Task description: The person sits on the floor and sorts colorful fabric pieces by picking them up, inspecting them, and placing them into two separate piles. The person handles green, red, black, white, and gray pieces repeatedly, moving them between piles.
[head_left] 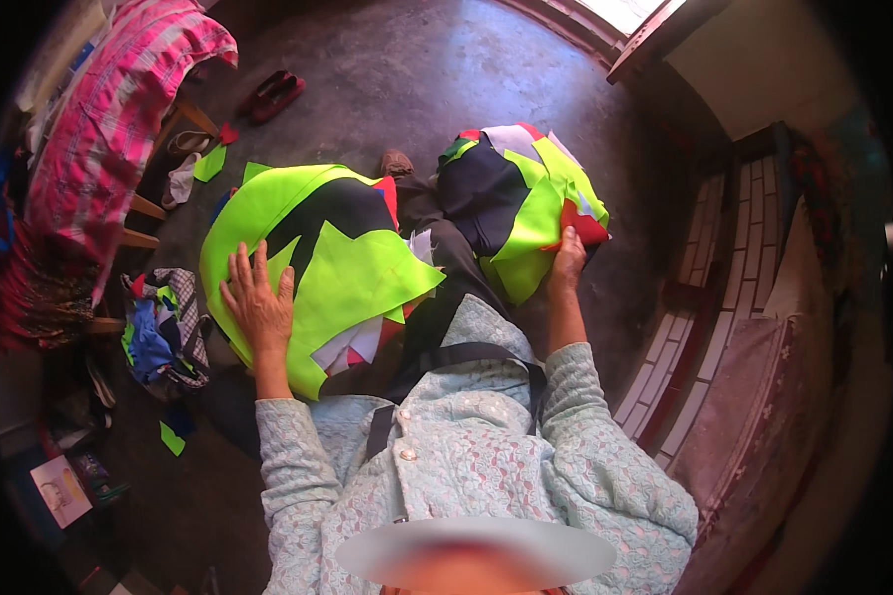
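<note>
Left cloth bundle [337, 268], lime and near-black with red and white slivers, sits left of the dark-trousered leg [450, 253], roundish, long axis hard to call, one lime corner jabbing rightward! Left hand [258, 304] lies on it, fingers spread; right hand [568, 262] touches the multicoloured right cloth bundle [521, 203], whether pinching I can't tell.

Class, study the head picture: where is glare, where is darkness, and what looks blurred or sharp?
Head view: glare whitens the opening at top right and a bluish sheen lies on the floor; head view: dark corners, dim lower left; head view: blurred oval at bottom centre, while the left hand and right hand look fairly sharp.
</note>
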